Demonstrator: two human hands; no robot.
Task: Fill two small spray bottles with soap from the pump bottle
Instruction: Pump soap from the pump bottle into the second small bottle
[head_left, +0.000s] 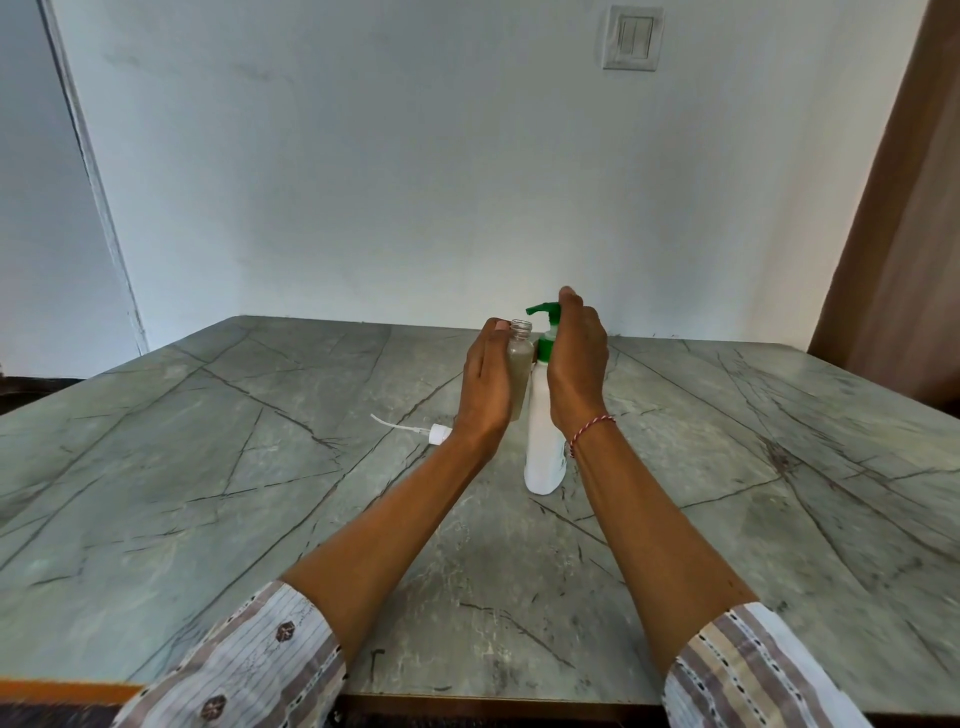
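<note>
Now soap may miss the bottle's mouth.
Left hand (485, 382) grips the bottle (521, 364) at the pump's (543, 312) nine o'clock; right hand (576, 358) cups the pump; a misaligned spout spills on the table (208, 493).

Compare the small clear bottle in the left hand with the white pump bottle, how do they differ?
The small clear bottle is uncapped with an open neck; the white pump bottle keeps its green pump. The small one is see-through, showing cloudy contents, and held off the table by the left hand; the pump bottle is opaque, taller, standing on the table. Both are upright.
</note>
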